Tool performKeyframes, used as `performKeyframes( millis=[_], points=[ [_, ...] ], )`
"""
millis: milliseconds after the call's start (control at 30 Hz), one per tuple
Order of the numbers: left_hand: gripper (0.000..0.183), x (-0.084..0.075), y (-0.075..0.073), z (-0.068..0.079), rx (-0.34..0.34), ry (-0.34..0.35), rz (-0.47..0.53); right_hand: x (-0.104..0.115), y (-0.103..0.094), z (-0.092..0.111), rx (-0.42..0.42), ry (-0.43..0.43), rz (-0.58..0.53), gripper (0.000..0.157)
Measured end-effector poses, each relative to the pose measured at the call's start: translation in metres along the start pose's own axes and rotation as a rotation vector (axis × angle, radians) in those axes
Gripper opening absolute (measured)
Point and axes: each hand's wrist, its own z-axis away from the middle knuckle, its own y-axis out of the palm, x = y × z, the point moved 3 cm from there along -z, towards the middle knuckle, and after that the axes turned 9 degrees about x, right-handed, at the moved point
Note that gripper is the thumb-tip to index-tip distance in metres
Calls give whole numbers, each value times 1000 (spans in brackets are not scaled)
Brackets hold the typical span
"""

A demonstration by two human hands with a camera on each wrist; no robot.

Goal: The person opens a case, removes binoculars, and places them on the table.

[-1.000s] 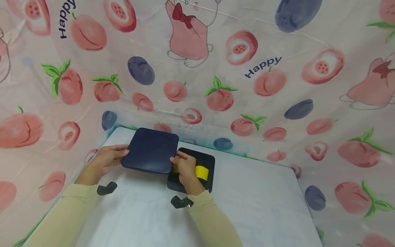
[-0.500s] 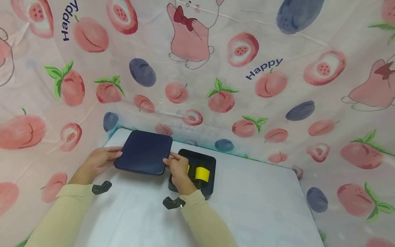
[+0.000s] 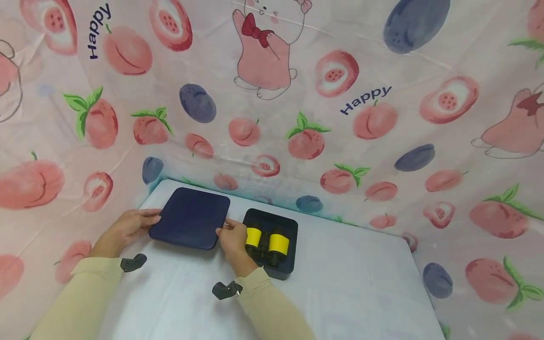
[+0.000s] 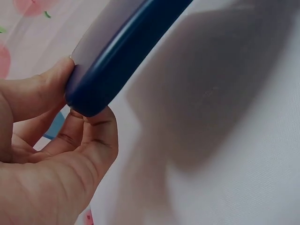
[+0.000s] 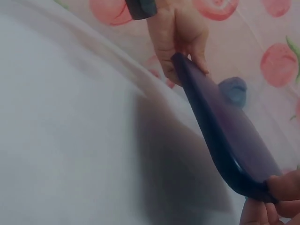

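A dark blue square lid (image 3: 190, 218) is held flat between both hands, just above the table, its shadow showing below it in both wrist views. My left hand (image 3: 127, 230) pinches its left edge, thumb on top and fingers beneath, as the left wrist view shows. The right hand (image 3: 233, 243) pinches the lid's right edge the same way. Right of the lid stands an uncovered dark blue box (image 3: 293, 257). Inside it lie black binoculars with yellow bands (image 3: 279, 244); the right hand overlaps the box's left side in the head view.
The box and lid are over the far left part of a white-covered table (image 3: 348, 278). A cloth wall printed with peaches (image 3: 306, 144) rises behind the table and along its sides. Each wrist carries a small black camera (image 3: 226, 290).
Both hands have carried the lid leftward, away from the box, and lowered it toward the table. More of the box and the binoculars now shows.
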Motion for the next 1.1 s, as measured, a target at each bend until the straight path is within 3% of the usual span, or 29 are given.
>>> performKeyframes(
  millis=[300, 433, 567, 833, 933, 1100],
  points=[
    [60, 5, -5, -11, -68, -30, -62, -2, 9, -5, -29, -42, 139, 45],
    [102, 12, -9, -13, -111, -51, -53, -7, 14, -5, -39, -38, 177, 44],
    [119, 19, -13, -14, -114, -51, -46, -14, 21, -4, -52, -33, 194, 43],
    [117, 28, -20, -15, -130, -42, -85, -25, 29, 0, -56, -5, 186, 44],
    [108, 27, -20, -13, -179, -60, -240, -27, 31, 1, -39, -8, 223, 42],
    [57, 16, -10, -9, -291, -70, -597, -22, 29, 0, -22, -41, 275, 41]
  ],
)
